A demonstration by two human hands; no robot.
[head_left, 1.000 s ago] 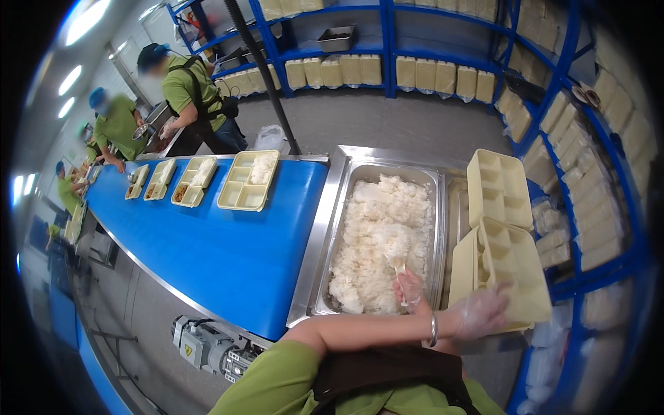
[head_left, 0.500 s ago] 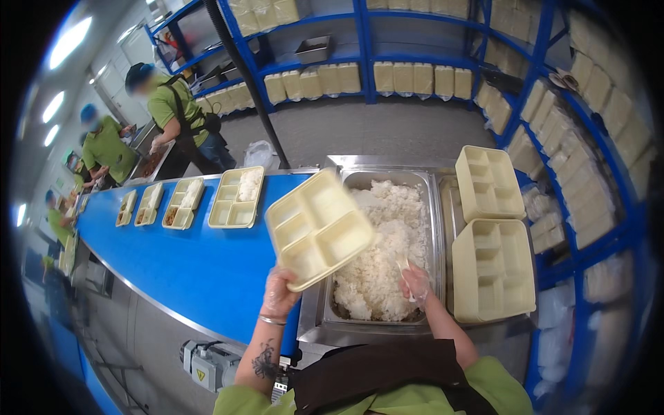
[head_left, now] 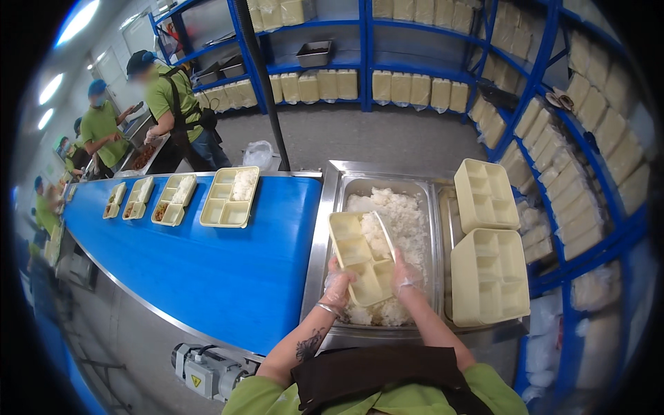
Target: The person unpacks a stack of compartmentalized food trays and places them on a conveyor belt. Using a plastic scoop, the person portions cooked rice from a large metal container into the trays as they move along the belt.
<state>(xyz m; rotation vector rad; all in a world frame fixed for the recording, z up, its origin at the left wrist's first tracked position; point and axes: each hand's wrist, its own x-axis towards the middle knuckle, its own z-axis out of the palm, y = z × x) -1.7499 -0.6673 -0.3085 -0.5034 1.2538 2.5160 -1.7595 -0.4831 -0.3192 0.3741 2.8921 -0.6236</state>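
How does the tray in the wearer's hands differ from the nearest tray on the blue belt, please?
The held tray is gripped by the left hand above the steel pan, while the belt tray rests untouched on the blue belt. The held tray looks tilted; the belt tray lies flat. A white utensil is at the held tray, none at the belt tray. Both are pale yellow, with rice in one compartment.

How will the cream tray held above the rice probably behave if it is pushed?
The tray looks fairly stiff: its rim seems unbent in the left hand. Thin walls and several bare compartments suggest it is light. It may tip if pushed, being tilted with rice in a far compartment.
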